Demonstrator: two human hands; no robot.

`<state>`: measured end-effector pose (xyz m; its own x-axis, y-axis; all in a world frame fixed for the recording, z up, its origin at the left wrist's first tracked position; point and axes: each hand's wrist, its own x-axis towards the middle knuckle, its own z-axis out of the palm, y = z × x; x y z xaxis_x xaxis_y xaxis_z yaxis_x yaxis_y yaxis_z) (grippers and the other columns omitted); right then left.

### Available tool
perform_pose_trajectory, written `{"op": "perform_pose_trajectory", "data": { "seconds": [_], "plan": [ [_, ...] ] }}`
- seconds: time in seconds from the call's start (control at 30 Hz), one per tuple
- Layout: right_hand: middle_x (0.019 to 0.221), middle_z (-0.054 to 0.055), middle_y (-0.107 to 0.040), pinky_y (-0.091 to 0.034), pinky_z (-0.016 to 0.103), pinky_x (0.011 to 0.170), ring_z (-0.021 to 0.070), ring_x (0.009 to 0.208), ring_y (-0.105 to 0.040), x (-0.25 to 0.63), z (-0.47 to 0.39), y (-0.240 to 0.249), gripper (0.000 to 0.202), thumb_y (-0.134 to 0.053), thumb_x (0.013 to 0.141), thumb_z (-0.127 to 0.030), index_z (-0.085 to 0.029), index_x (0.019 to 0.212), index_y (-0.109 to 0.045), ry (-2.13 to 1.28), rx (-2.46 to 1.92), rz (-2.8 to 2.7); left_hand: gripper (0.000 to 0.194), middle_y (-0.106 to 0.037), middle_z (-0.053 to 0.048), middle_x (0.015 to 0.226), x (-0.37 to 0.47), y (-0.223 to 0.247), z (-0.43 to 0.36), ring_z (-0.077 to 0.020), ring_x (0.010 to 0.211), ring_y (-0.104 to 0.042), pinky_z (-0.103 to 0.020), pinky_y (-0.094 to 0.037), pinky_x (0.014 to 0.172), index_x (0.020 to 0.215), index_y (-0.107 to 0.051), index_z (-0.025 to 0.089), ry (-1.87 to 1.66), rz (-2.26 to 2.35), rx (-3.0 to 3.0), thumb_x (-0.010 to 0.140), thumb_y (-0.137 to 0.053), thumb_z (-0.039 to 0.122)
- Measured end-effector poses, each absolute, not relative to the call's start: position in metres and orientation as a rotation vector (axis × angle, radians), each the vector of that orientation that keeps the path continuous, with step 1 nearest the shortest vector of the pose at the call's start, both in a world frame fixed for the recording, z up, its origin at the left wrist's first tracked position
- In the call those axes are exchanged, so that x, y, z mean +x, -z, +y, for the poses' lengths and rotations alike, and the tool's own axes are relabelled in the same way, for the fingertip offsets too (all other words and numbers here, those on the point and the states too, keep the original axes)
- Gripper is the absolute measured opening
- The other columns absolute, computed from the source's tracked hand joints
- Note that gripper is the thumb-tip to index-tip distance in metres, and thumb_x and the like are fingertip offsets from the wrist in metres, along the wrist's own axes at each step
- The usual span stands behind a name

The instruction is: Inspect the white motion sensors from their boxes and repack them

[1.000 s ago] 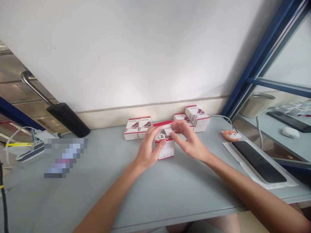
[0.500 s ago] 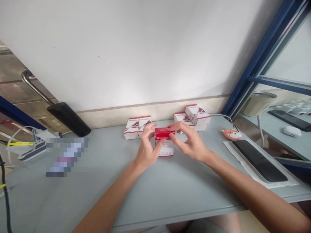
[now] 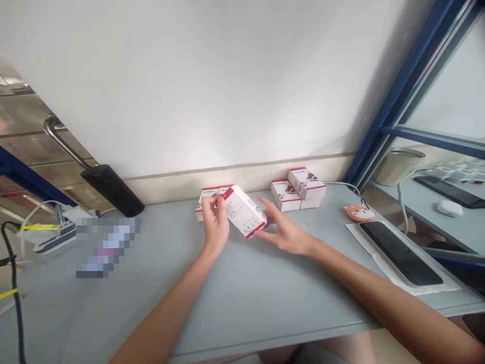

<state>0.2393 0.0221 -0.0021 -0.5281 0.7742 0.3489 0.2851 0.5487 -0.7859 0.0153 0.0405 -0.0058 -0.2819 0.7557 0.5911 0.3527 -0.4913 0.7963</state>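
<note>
A small white cardboard box [image 3: 244,212] with red ends and fine print is held tilted above the desk, its lower end toward the right. My left hand [image 3: 215,222] pinches its upper left end between thumb and fingers. Around the lower right end curves my right hand [image 3: 286,230], thumb at the bottom corner, index finger lifted off and other fingers partly hidden behind the box. Behind the held box, similar boxes [image 3: 200,214] stand by the wall, partly covered by it and my left hand. Further right is a group of matching boxes [image 3: 286,203], one box [image 3: 307,183] resting on top.
The grey desk [image 3: 235,298] meets a white wall. On the right lie a phone-like black slab [image 3: 399,253] on white paper and an orange animal-face case [image 3: 359,212]. On the left are a black cylinder [image 3: 113,189], a blurred-out device [image 3: 108,247] and cables [image 3: 17,303].
The box has been raised from upright on the desk and tilted, its upper end swinging left. My left hand moved left with that end; my right hand shifted to the lower end.
</note>
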Motion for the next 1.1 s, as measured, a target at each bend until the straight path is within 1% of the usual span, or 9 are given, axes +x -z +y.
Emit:
{"op": "perform_pose_trajectory", "data": {
  "seconds": [0.07,0.17,0.23,0.33,0.47,0.6,0.77,0.87,1.1],
  "plan": [
    [0.123,0.008,-0.073,-0.061,0.049,0.098,0.0239,0.106,-0.072,0.233,0.021,0.007,0.086,-0.074,0.095,-0.046,-0.030,0.164,-0.024,-0.873,-0.894,-2.020,0.032,-0.070,-0.005,0.100,0.008,0.003,0.046,-0.0174,0.087,-0.069,-0.029,-0.056,0.076,0.101,-0.047,0.025,-1.800,1.403,1.658,0.108,-0.043,0.055],
    [0.132,0.009,-0.070,-0.061,0.047,0.097,0.0247,0.106,-0.071,0.223,0.019,0.007,0.072,-0.077,0.091,-0.044,-0.030,0.153,-0.044,-0.594,-1.007,-1.965,0.029,-0.070,-0.004,0.091,-0.005,0.001,0.054,-0.0204,0.087,-0.068,-0.034,-0.056,0.084,0.097,-0.057,0.024,-1.746,1.477,1.659,0.106,-0.049,0.050],
    [0.139,0.010,-0.066,-0.062,0.042,0.092,0.0243,0.107,-0.071,0.214,0.020,0.004,0.059,-0.071,0.095,-0.037,-0.031,0.150,-0.050,-0.375,-1.042,-1.970,0.022,-0.072,-0.008,0.103,-0.015,0.002,0.061,-0.0254,0.107,-0.068,-0.041,-0.052,0.103,0.097,-0.064,0.024,-1.758,1.527,1.638,0.103,-0.054,0.043],
    [0.141,0.010,-0.064,-0.062,0.038,0.084,0.0253,0.111,-0.070,0.192,0.025,0.000,0.047,-0.062,0.101,-0.032,-0.032,0.147,-0.056,-0.078,-1.094,-2.094,0.021,-0.066,-0.013,0.132,-0.031,0.009,0.072,-0.0300,0.139,-0.052,-0.047,-0.033,0.125,0.107,-0.069,0.024,-1.828,1.638,1.501,0.099,-0.054,0.036],
    [0.136,0.012,-0.066,-0.056,0.041,0.097,0.0278,0.119,-0.065,0.148,0.040,-0.008,0.042,-0.057,0.107,-0.036,-0.032,0.149,-0.057,0.171,-1.062,-2.285,0.039,-0.068,-0.016,0.132,-0.051,0.023,0.088,-0.0302,0.129,-0.063,-0.047,-0.046,0.115,0.125,-0.066,0.021,-1.826,1.712,1.223,0.102,-0.040,0.038],
    [0.143,0.011,-0.062,-0.048,0.043,0.108,0.0274,0.134,-0.053,0.103,0.063,-0.013,0.040,-0.055,0.107,-0.025,-0.028,0.147,-0.057,0.240,-0.972,-2.398,0.048,-0.072,-0.013,0.126,-0.061,0.031,0.099,-0.0243,0.117,-0.071,-0.038,-0.055,0.104,0.135,-0.060,0.020,-1.818,1.657,1.115,0.104,-0.029,0.040],
    [0.138,0.012,-0.062,-0.056,0.037,0.086,0.0267,0.129,-0.052,0.064,0.081,-0.014,0.035,-0.049,0.106,-0.016,-0.026,0.138,-0.060,0.225,-1.062,-2.373,0.046,-0.068,-0.013,0.139,-0.059,0.030,0.099,-0.0245,0.132,-0.064,-0.039,-0.050,0.113,0.132,-0.062,0.020,-1.822,1.583,1.129,0.106,-0.030,0.040],
    [0.136,0.012,-0.062,-0.055,0.037,0.088,0.0272,0.131,-0.051,0.053,0.081,-0.016,0.039,-0.050,0.103,-0.012,-0.026,0.138,-0.059,0.223,-1.078,-2.366,0.046,-0.069,-0.012,0.138,-0.059,0.030,0.097,-0.0240,0.131,-0.065,-0.040,-0.050,0.112,0.132,-0.062,0.022,-1.795,1.557,1.161,0.109,-0.029,0.043],
    [0.142,0.011,-0.061,-0.051,0.042,0.103,0.0261,0.119,-0.061,0.131,0.083,-0.024,0.036,-0.048,0.109,-0.030,-0.027,0.143,-0.061,0.268,-1.111,-2.263,0.046,-0.064,-0.012,0.146,-0.064,0.029,0.093,-0.0235,0.139,-0.057,-0.038,-0.040,0.122,0.138,-0.057,0.023,-1.781,1.594,1.240,0.111,-0.029,0.047]
  ]
}}
